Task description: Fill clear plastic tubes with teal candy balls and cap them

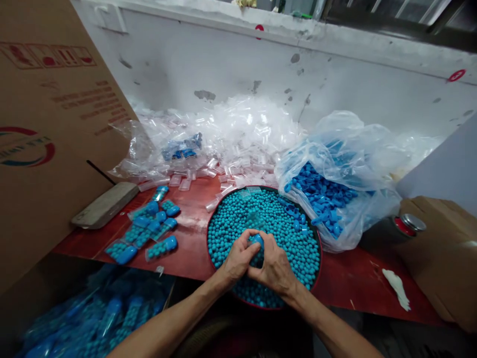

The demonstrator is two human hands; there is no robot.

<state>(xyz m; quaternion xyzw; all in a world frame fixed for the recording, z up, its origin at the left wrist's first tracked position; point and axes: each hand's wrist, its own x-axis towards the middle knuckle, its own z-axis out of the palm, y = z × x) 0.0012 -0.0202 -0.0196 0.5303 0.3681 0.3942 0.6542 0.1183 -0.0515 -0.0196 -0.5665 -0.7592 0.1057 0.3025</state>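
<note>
Both hands meet over the round red-rimmed tray [317,233] heaped with small turquoise beads [238,219], and the tray serves as the fixed mark for everything else. The left hand [235,259] and the right hand [275,266] press together just above the near part of the bead heap, their fingers pinched around a small blue plastic cap [257,240] that shows between the thumbs. Each grip is narrow and closed on that piece; whatever tube sits under the cap is hidden by the fingers, so I cannot tell its fill. Holding it low over the tray probably means any spilled beads fall back into the heap.

Left of the tray, on the red table [188,248], lie filled clear tubes with blue caps [149,228], set flat in a loose cluster close enough to drop aside with one hand. Behind the tray, against the white wall [223,59], a big loose mound of empty clear plastic tubes [242,134] spills forward until its nearest pieces touch the tray's far rim. To the right of the tray, touching its edge, an open clear plastic bag of blue caps [320,191] sags with its mouth toward the beads, so caps slide within reach. Further left of the tray stands a tall brown cardboard box [44,149], and below the table's near edge, left of the tray, a bin holds more filled tubes [93,318].
</note>
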